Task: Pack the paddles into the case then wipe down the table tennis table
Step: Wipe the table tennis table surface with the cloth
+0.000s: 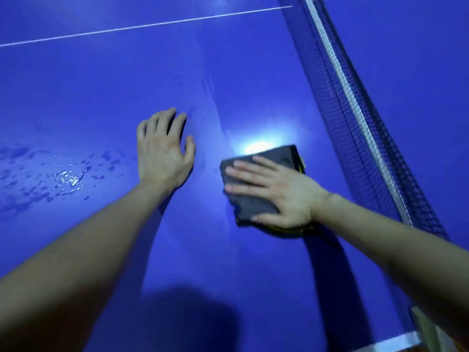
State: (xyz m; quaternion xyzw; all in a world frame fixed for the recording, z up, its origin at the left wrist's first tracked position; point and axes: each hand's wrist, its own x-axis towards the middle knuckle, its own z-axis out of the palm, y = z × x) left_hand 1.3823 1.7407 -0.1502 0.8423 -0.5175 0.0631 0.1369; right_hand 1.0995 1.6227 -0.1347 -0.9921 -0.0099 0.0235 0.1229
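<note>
The blue table tennis table fills the view. A folded dark grey cloth with a yellow edge lies flat on it near the net. My right hand presses down on the cloth with straight, spread fingers. My left hand rests flat on the bare table to the left of the cloth, fingers relaxed and holding nothing. Water droplets sit on the surface at the left. No paddles or case are in view.
The net with its white top band runs diagonally along the right side. A white centre line crosses the far table. The table's near white edge shows at the bottom right. A bright light reflection glares just beyond the cloth.
</note>
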